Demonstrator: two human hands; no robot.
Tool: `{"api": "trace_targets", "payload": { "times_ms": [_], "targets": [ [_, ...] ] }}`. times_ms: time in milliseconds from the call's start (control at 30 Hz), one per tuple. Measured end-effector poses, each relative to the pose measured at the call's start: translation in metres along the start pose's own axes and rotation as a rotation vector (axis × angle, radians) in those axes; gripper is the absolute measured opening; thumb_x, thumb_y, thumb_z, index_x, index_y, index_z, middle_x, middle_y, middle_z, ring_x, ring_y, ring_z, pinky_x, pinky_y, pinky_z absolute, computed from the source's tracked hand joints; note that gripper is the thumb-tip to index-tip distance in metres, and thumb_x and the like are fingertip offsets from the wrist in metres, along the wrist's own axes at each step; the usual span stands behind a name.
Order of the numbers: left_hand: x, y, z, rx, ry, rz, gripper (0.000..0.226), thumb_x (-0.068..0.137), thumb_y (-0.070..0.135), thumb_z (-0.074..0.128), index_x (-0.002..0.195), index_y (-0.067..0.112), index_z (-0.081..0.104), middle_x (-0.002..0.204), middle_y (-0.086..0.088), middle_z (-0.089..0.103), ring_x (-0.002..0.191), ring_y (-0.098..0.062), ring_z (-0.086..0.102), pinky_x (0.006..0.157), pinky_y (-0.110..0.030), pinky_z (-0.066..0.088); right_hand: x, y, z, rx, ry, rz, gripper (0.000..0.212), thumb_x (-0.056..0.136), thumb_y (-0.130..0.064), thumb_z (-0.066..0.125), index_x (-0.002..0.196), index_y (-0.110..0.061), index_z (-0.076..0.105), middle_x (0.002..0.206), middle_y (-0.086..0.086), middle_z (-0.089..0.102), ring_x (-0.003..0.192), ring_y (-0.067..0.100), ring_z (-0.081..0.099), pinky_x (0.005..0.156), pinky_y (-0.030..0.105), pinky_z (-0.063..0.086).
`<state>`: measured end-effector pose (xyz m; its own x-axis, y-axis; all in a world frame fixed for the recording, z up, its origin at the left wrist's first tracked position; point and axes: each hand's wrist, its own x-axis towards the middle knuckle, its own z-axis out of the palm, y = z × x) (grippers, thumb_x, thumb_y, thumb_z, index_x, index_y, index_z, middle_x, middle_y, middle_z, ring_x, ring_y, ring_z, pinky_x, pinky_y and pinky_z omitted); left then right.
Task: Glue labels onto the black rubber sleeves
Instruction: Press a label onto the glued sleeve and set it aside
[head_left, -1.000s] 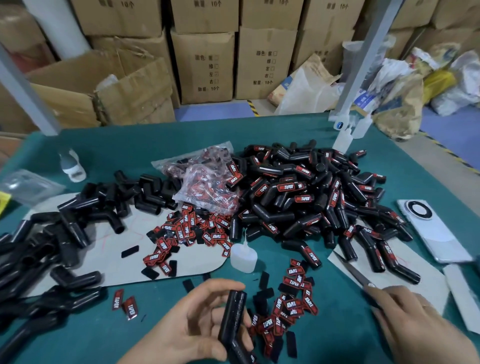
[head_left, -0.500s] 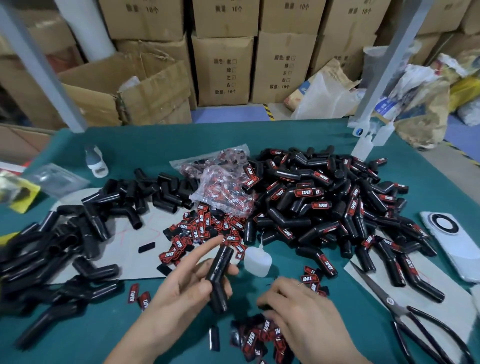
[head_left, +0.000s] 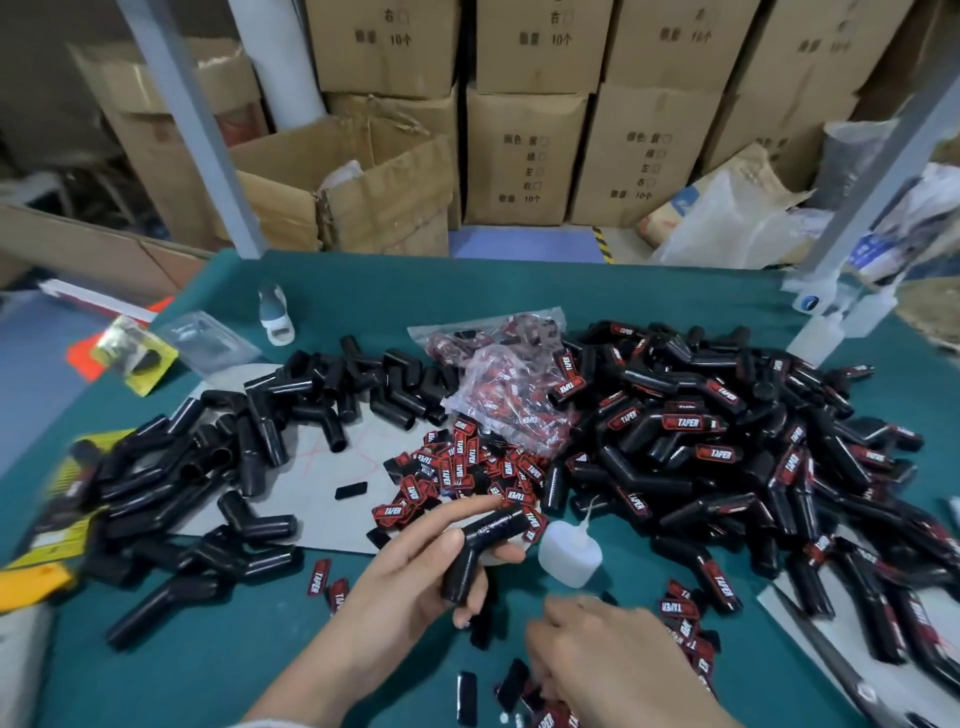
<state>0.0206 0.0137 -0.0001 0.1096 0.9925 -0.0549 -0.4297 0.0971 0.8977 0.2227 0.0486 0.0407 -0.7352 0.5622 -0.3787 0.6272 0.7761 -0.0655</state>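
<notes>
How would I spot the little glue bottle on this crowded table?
Start at the green table and find the left hand holding a bent black sleeve. Just right of it stands the glue bottle. It is the only pale, see-through thing there, with a thin pointed nozzle, among black sleeves and red labels.

left hand (head_left: 410, 582) gripping sleeve (head_left: 480, 551) (bent), labels (head_left: 467, 473) scattered
</notes>
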Motion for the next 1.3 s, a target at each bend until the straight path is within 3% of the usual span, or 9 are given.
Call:
{"api": "trace_targets", "payload": {
  "times_ms": [167, 267, 333, 467, 633, 767, 933, 1100, 1300],
  "targets": [
    [-0.001, 0.000, -0.001, 0.070, 0.046, 0.013, 0.038, 0.105, 0.034, 0.054, 0.137, 0.016, 0.063, 0.112, -0.028, 0.071, 0.068, -0.021, 0.055, 0.064, -0.028, 0.049, -0.023, 0.010, -0.026, 0.427, 0.339, -0.056, 0.028, 0.099, -0.042, 0.057, 0.123, -0.046, 0.043, 0.114, -0.027, 0.051, 0.105, -0.018, 0.041, 0.076, 0.005, 0.035],
    [-0.002, 0.002, 0.000, 0.140, 0.073, 0.024, 0.042, 0.102, 0.041, 0.060, 0.134, 0.016, 0.064, 0.092, -0.019, 0.070, 0.067, -0.020, 0.056, 0.064, -0.028, 0.050, -0.026, 0.017, -0.027, 0.837, 0.771, -0.188, 0.021, 0.087, -0.041, 0.076, 0.107, -0.046, 0.074, 0.092, -0.024, 0.064, 0.082, -0.001, 0.062, 0.069, 0.005, 0.041],
    [-0.004, 0.003, 0.002, 0.146, 0.116, 0.021, 0.045, 0.097, 0.045, 0.062, 0.131, 0.015, 0.067, 0.090, -0.017, 0.068, 0.068, -0.021, 0.056, 0.063, -0.028, 0.050, -0.026, 0.016, -0.023, 1.089, 0.880, -0.268, 0.007, 0.088, -0.043, 0.079, 0.093, -0.039, 0.082, 0.087, -0.014, 0.061, 0.069, 0.008, 0.060, 0.062, 0.018, 0.047],
    [-0.003, 0.008, 0.003, 0.044, 0.117, -0.002, 0.050, 0.093, 0.042, 0.062, 0.129, 0.009, 0.069, 0.091, -0.020, 0.066, 0.071, -0.023, 0.057, 0.065, -0.031, 0.052, -0.017, 0.019, -0.006, 1.664, 0.596, -0.246, 0.027, 0.082, -0.043, 0.087, 0.087, -0.017, 0.081, 0.079, 0.003, 0.066, 0.048, 0.018, 0.062, 0.053, 0.030, 0.053],
    [-0.004, 0.021, -0.001, -0.119, -0.031, -0.023, 0.058, 0.080, 0.027, 0.058, 0.134, 0.005, 0.066, 0.097, -0.023, 0.066, 0.078, -0.025, 0.063, 0.072, -0.036, 0.057, -0.006, 0.017, 0.009, 2.058, 0.334, -0.301, 0.037, 0.085, -0.046, 0.083, 0.096, -0.011, 0.078, 0.082, 0.010, 0.073, 0.061, 0.018, 0.069, 0.057, 0.028, 0.058],
    [-0.007, 0.025, -0.007, -0.130, -0.043, 0.025, 0.060, 0.078, 0.008, 0.051, 0.137, 0.004, 0.064, 0.103, -0.027, 0.065, 0.088, -0.032, 0.065, 0.080, -0.040, 0.058, -0.004, 0.018, 0.006, 2.028, 0.306, -0.444, 0.010, 0.096, -0.022, 0.075, 0.100, -0.013, 0.074, 0.090, 0.005, 0.071, 0.073, 0.016, 0.071, 0.068, 0.032, 0.061],
    [-0.010, 0.022, -0.013, -0.074, -0.073, 0.032, 0.070, 0.080, -0.015, 0.038, 0.144, 0.006, 0.058, 0.111, -0.025, 0.065, 0.100, -0.032, 0.066, 0.089, -0.039, 0.057, -0.005, 0.017, 0.007, 1.845, 0.444, -0.248, 0.033, 0.078, -0.024, 0.093, 0.105, -0.019, 0.076, 0.083, 0.011, 0.072, 0.065, 0.027, 0.073, 0.066, 0.033, 0.059],
    [-0.011, 0.025, -0.009, -0.037, -0.087, 0.075, 0.061, 0.094, 0.009, 0.074, 0.150, 0.008, 0.050, 0.115, -0.020, 0.065, 0.105, -0.029, 0.066, 0.093, -0.036, 0.056, -0.006, 0.018, 0.007, 1.804, 0.608, -0.184, 0.029, 0.072, -0.035, 0.096, 0.086, -0.016, 0.079, 0.081, 0.019, 0.074, 0.070, 0.028, 0.074, 0.069, 0.033, 0.061],
    [-0.010, 0.025, -0.002, -0.018, -0.007, 0.086, 0.061, 0.085, 0.011, 0.083, 0.141, 0.013, 0.060, 0.101, -0.014, 0.069, 0.091, -0.023, 0.069, 0.083, -0.032, 0.059, -0.006, 0.017, 0.004, 1.788, 0.675, -0.243, 0.019, 0.083, -0.029, 0.089, 0.089, -0.018, 0.075, 0.094, 0.011, 0.074, 0.079, 0.028, 0.075, 0.065, 0.034, 0.062]
  ]
}}
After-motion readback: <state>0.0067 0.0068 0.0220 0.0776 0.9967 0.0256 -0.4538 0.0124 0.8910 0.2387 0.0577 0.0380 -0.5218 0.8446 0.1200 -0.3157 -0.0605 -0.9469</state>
